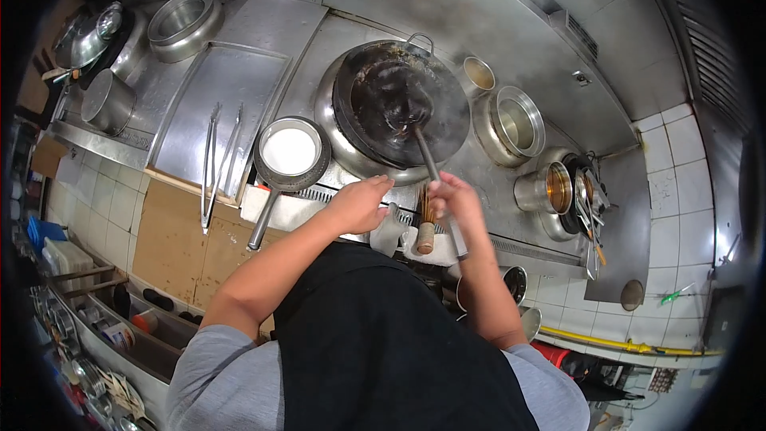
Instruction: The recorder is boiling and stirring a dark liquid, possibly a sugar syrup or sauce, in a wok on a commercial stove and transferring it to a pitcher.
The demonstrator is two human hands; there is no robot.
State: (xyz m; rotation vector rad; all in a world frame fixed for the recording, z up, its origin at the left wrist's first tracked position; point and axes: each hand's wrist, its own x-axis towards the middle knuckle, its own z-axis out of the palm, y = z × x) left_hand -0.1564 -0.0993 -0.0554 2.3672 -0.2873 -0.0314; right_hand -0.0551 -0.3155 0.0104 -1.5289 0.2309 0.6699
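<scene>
My right hand (pixel 458 194) is shut around the long handle of a metal wok ladle or spatula (pixel 428 152). Its dark head rests inside a large blackened wok (pixel 446 102), in which something dark and glossy lies. Steam hangs around the wok, which sits on a round steel burner ring (pixel 326 111). In front of the ring hovers my left hand (pixel 362 203), holding nothing, its fingers stretched toward the right. Just below it is a grey cloth (pixel 386 230). A bamboo wok brush (pixel 425 233) lies between my hands on a white towel (pixel 443 248).
Left of the wok, a white-filled pot (pixel 291 151) sits on a long-handled strainer (pixel 260 224). Tongs (pixel 209 173) lie across a steel tray (pixel 239 84). To the right stand steel pots (pixel 519 126), one with amber liquid (pixel 558 187), beside a pile of utensils (pixel 589 203).
</scene>
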